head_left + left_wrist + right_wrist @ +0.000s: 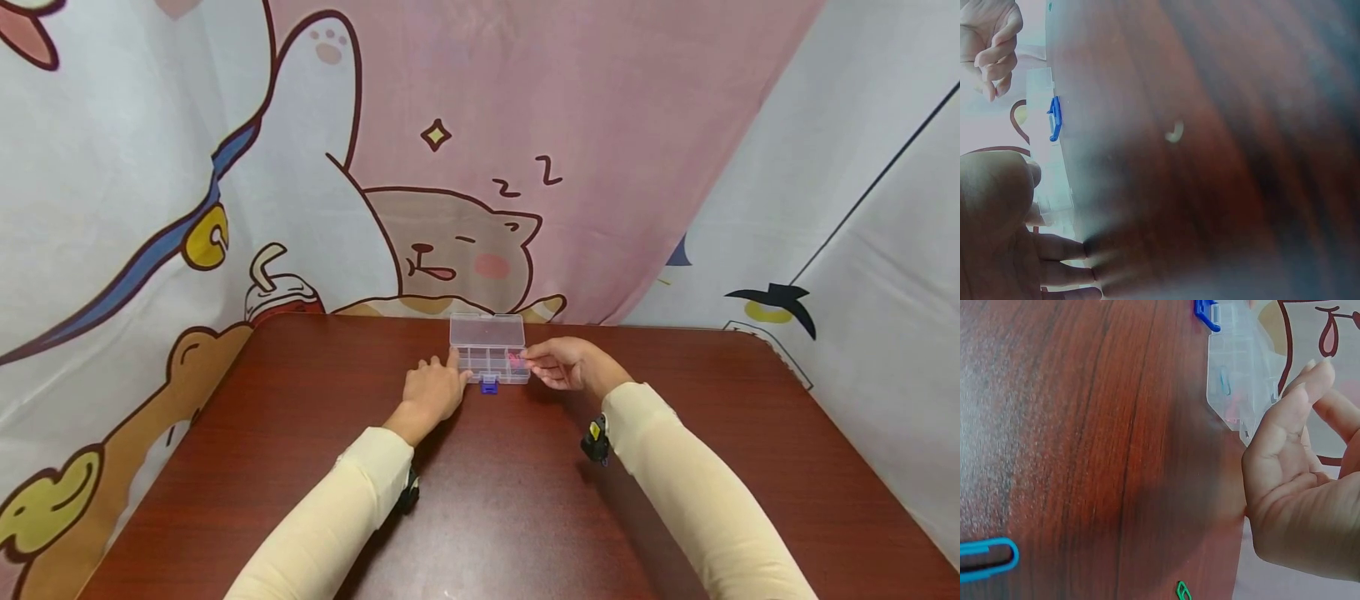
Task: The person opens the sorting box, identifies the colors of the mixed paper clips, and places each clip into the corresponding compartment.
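A clear plastic compartment box [489, 364] lies near the table's far edge, its lid [487, 331] raised at the back and a blue latch [489, 387] at the front. Pink paper clips [516, 360] lie in its rightmost compartment, and a light blue paper clip [1225, 381] shows through the wall. With fingers spread, my left hand [437, 387] touches the box's left end, thumb by the front corner. My right hand [562, 362] has thumb and fingertips close together at the right compartment; I cannot tell whether they hold anything.
In the right wrist view, a large blue paper clip [988, 559] and a green paper clip [1183, 591] lie on the brown table [1104, 456]. A printed cartoon curtain [600, 125] hangs behind the table's far edge and along the sides.
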`<state>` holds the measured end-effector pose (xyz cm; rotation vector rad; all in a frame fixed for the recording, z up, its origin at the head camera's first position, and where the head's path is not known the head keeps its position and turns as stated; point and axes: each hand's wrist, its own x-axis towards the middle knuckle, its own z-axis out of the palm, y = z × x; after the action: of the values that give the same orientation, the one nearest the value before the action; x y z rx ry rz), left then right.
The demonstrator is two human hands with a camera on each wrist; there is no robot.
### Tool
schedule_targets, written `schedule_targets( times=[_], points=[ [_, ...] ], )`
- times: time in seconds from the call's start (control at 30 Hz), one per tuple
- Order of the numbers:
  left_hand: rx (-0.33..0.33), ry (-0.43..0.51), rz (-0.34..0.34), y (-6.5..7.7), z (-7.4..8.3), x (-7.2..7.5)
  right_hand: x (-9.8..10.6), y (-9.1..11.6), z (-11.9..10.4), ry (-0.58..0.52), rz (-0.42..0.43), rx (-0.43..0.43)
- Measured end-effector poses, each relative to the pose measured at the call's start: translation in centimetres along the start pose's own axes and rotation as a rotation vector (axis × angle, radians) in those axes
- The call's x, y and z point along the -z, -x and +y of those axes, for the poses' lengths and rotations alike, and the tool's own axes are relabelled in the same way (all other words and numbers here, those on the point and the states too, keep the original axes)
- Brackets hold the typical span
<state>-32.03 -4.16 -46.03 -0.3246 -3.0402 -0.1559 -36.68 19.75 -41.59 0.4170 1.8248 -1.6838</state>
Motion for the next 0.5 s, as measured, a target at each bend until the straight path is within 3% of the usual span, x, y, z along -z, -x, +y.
schedule_targets(
  times=[0.5],
  points=[
    [-0.003, 0.007, -0.025, 0.11, 0.03, 0.24, 0.06, 0.25, 0.41, 0.022, -0.008, -0.001]
  ],
)
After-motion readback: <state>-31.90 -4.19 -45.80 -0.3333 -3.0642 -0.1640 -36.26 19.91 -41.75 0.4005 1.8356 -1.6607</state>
